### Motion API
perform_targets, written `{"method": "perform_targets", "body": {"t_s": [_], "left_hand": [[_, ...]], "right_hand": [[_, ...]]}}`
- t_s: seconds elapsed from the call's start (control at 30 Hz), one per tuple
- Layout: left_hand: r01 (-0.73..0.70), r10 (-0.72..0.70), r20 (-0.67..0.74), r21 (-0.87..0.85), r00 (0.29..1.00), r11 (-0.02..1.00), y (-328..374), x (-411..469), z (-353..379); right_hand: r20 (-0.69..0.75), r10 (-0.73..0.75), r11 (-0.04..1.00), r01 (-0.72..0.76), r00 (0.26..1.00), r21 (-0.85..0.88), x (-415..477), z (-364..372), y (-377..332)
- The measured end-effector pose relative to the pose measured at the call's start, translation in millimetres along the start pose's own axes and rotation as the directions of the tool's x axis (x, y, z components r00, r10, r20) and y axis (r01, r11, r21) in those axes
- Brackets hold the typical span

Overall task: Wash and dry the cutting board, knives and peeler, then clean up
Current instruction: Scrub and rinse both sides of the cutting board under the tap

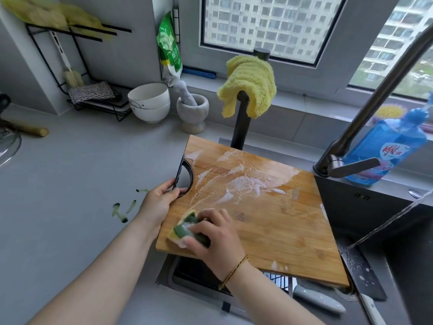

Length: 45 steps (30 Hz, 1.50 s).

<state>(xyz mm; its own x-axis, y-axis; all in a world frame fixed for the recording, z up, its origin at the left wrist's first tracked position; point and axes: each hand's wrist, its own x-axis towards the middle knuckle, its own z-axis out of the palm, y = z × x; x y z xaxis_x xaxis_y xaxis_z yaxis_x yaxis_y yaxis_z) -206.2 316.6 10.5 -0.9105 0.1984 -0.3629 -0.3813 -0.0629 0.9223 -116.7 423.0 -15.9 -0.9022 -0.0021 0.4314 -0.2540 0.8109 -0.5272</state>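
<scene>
The bamboo cutting board is held over the sink, one edge reaching onto the table, and is streaked with white foam. Its black handle cut-out at the edge is gripped by the left hand. A green and yellow sponge is clasped under the curled fingers of the right hand and pressed on the board's near corner. A cleaver is seen lying in the sink under a thin water stream, and a grey knife handle is partly hidden below the board. Green peel scraps are scattered on the table.
</scene>
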Motion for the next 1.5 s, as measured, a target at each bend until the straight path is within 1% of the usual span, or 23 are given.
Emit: {"method": "perform_targets", "body": {"t_s": [0.07,0.17,0.23,0.3,0.4,0.47,0.57,0.67,0.7,0.8,0.87,0.93,0.97,1.0,1.07,1.13,1.2,1.27,1.33,1.4,1.43,1.47,1.5], "left_hand": [[0.0,0.0,-0.003,0.004,1.0,1.0,-0.2,-0.3,-0.6],[0.005,-0.005,-0.012,0.014,1.0,1.0,-1.8,0.0,-0.2],[-0.001,0.001,-0.026,0.023,1.0,1.0,-2.9,-0.7,1.2],[-0.01,0.012,-0.04,0.043,0.999,0.999,-3.7,-0.4,2.5],[-0.019,0.023,-0.058,0.072,0.998,0.997,-4.5,0.5,3.0],[-0.019,0.025,-0.068,0.08,0.997,0.997,-5.0,1.3,2.6],[-0.032,0.043,-0.087,0.119,0.995,0.992,-8.7,2.9,1.8],[-0.022,0.041,-0.116,0.16,0.992,0.987,-12.8,4.9,1.3],[-0.012,0.035,-0.126,0.173,0.991,0.985,-13.7,6.1,1.1],[0.017,0.007,-0.135,0.176,0.991,0.984,-12.8,9.4,1.1],[0.027,-0.005,-0.134,0.167,0.991,0.986,-11.0,10.9,1.0],[0.032,-0.011,-0.129,0.164,0.992,0.986,-10.5,11.3,1.6],[0.033,-0.011,-0.133,0.169,0.991,0.985,-10.5,10.5,2.2],[0.032,-0.007,-0.138,0.179,0.99,0.983,-10.3,10.3,3.0],[0.027,0.001,-0.143,0.196,0.99,0.98,-9.4,9.9,5.2],[0.02,0.012,-0.148,0.212,0.989,0.977,-7.6,9.5,7.2],[0.017,0.017,-0.15,0.221,0.988,0.975,-6.8,8.8,7.7],[0.016,0.019,-0.152,0.223,0.988,0.975,-6.4,7.5,7.8],[0.014,0.022,-0.153,0.225,0.988,0.974,-6.5,9.0,7.4],[0.016,0.02,-0.152,0.236,0.988,0.972,-7.8,10.5,7.1],[0.017,0.023,-0.156,0.252,0.987,0.968,-8.4,11.5,6.9],[0.021,0.026,-0.163,0.275,0.986,0.961,-9.1,13.6,6.9],[0.025,0.028,-0.169,0.303,0.985,0.953,-9.8,14.9,6.6]], "right_hand": [[-0.016,0.12,0.992,-0.119,0.993,0.032,1.9,-5.7,9.2],[-0.018,0.357,0.934,-0.356,0.934,0.046,3.6,-19.4,35.0],[-0.075,0.389,0.921,-0.39,0.918,-0.006,0.6,-23.0,41.2],[-0.024,0.348,0.937,-0.349,0.937,-0.021,1.0,-15.7,22.8],[0.048,0.123,0.992,-0.122,0.991,-0.017,-8.7,-2.6,-10.1],[0.033,0.042,0.999,-0.042,0.999,0.004,-13.7,-10.1,2.3],[-0.031,0.292,0.956,-0.292,0.956,-0.002,-30.2,-37.9,47.8],[-0.209,0.398,0.902,-0.422,0.893,-0.087,-41.0,-47.6,68.1],[-0.184,0.393,0.908,-0.412,0.901,-0.08,-39.4,-43.0,60.0],[-0.077,0.157,0.982,-0.164,0.985,-0.095,-43.0,-26.2,28.2],[-0.017,0.1,0.989,-0.101,0.995,-0.112,-47.4,-35.6,32.5],[-0.119,0.192,0.972,-0.206,0.974,-0.113,-54.6,-50.7,59.4],[-0.198,0.31,0.938,-0.334,0.93,-0.098,-57.9,-59.3,73.4],[-0.215,0.419,0.893,-0.443,0.882,-0.078,-60.6,-65.1,84.3],[-0.224,0.486,0.85,-0.516,0.844,-0.1,-59.7,-61.1,88.9],[-0.129,0.415,0.901,-0.427,0.9,-0.077,-52.8,-50.4,66.9],[0.003,0.244,0.968,-0.243,0.97,-0.064,-50.8,-38.4,52.5],[0.05,0.166,0.983,-0.162,0.985,-0.086,-40.5,-43.4,63.6],[-0.042,0.304,0.941,-0.306,0.952,-0.146,-22.7,-59.0,90.5],[-0.108,0.538,0.826,-0.549,0.836,-0.133,-8.8,-71.8,118.2],[-0.138,0.607,0.774,-0.622,0.783,-0.124,-2.7,-73.1,124.6],[-0.152,0.63,0.755,-0.647,0.761,-0.112,3.2,-70.0,125.2],[-0.138,0.617,0.769,-0.631,0.775,-0.1,8.3,-64.2,118.5]]}}
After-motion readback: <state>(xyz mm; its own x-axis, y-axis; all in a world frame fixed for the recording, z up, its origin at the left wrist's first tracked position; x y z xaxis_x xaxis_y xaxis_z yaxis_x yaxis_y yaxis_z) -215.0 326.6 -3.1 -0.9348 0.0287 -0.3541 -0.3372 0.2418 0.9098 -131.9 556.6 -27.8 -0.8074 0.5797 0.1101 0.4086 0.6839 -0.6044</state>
